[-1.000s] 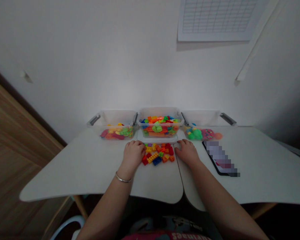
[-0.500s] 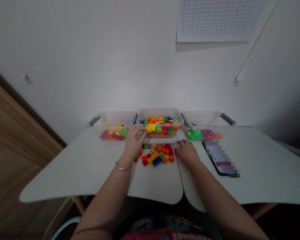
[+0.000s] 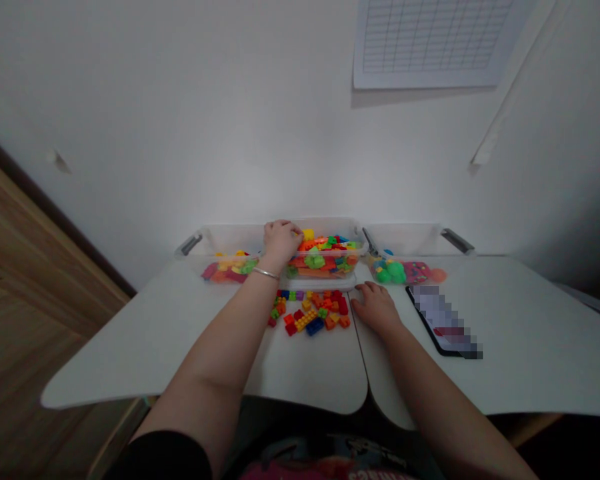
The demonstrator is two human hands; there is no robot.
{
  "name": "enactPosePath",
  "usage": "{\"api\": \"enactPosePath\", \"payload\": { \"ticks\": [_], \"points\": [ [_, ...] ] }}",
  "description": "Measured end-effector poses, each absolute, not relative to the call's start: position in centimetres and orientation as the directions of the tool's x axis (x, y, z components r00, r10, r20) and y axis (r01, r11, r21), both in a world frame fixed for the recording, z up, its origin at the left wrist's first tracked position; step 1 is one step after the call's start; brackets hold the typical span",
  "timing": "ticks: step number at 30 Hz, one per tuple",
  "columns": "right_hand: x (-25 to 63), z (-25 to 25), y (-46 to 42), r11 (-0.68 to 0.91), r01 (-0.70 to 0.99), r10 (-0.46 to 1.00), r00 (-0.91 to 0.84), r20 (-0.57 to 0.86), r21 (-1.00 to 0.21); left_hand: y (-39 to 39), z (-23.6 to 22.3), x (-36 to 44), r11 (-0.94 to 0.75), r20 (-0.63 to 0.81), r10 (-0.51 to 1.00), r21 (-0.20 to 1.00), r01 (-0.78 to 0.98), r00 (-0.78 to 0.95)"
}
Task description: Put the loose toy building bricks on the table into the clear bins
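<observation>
My left hand (image 3: 283, 241), with a silver bangle on its wrist, reaches over the left side of the middle clear plastic bin (image 3: 330, 284). Its curled fingers are closed at a yellow toy block (image 3: 308, 235), just above the colourful blocks inside; the fingertips are partly hidden. My right hand (image 3: 377, 307) lies on the table, fingers loosely spread and holding nothing. Close to its left is a loose pile of small building blocks, among them a dark blue block (image 3: 315, 326) and a yellow studded block (image 3: 306, 320). My left forearm covers part of the pile.
A left bin (image 3: 230, 235) holds red, orange and yellow pieces. The right bin (image 3: 405, 235) contains green, pink and orange toys. A phone (image 3: 443, 323) rests right of my right hand. Behind the bins rises a white wall. A seam divides the white tabletop (image 3: 310, 380).
My left hand has carried the yellow block forward from in front of the middle bin to over its inside. My right hand stays in place.
</observation>
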State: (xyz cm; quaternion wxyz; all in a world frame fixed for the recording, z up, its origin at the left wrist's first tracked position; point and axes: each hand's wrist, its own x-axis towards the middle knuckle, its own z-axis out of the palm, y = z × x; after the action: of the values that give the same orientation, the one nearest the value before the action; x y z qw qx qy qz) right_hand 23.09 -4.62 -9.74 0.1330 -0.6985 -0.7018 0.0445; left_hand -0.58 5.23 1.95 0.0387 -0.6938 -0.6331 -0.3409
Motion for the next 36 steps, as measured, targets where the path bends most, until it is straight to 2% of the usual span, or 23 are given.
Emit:
{"api": "enactPosePath", "payload": {
  "ticks": [4, 11, 18, 23, 26, 28, 30, 36],
  "points": [
    [23.2, -9.8, -4.6, 0.027, 0.966, 0.993, 0.004, 0.121, -0.259, 5.6, 1.7, -0.2, -0.138, 0.473, 0.881, 0.321, 0.937, -0.032],
    [23.3, -10.0, -4.3, 0.021, 0.965, 0.992, 0.013, 0.127, -0.261, 5.9, 1.3, -0.8, -0.163, 0.442, 0.897, 0.267, 0.950, 0.030],
    [23.2, -10.0, -4.4, 0.018, 0.966, 0.991, 0.017, 0.131, -0.258, 5.1, 1.9, -1.9, -0.229, 0.444, 0.894, 0.353, 0.907, 0.053],
    [23.1, -9.6, -4.5, 0.019, 0.966, 0.993, 0.012, 0.121, -0.259, 2.2, 2.0, -3.6, -0.375, 0.605, 0.794, 0.415, 0.829, 0.057],
    [23.1, -9.5, -4.5, 0.018, 0.964, 0.994, 0.012, 0.112, -0.264, -0.5, 1.6, -4.7, -0.359, 0.619, 0.784, 0.513, 0.780, -0.047],
    [23.1, -9.5, -4.5, 0.021, 0.963, 0.994, 0.007, 0.105, -0.268, -2.4, 0.9, -5.5, -0.336, 0.589, 0.806, 0.533, 0.776, -0.056],
    [23.1, -9.7, -4.4, 0.013, 0.963, 0.994, 0.016, 0.105, -0.270, -3.9, -0.2, -6.2, -0.329, 0.523, 0.852, 0.510, 0.795, 0.018],
    [23.1, -9.9, -4.4, 0.009, 0.963, 0.993, 0.022, 0.114, -0.271, -5.9, -5.5, -8.0, -0.234, 0.193, 0.967, 0.410, 0.881, 0.167]
  ]
}}
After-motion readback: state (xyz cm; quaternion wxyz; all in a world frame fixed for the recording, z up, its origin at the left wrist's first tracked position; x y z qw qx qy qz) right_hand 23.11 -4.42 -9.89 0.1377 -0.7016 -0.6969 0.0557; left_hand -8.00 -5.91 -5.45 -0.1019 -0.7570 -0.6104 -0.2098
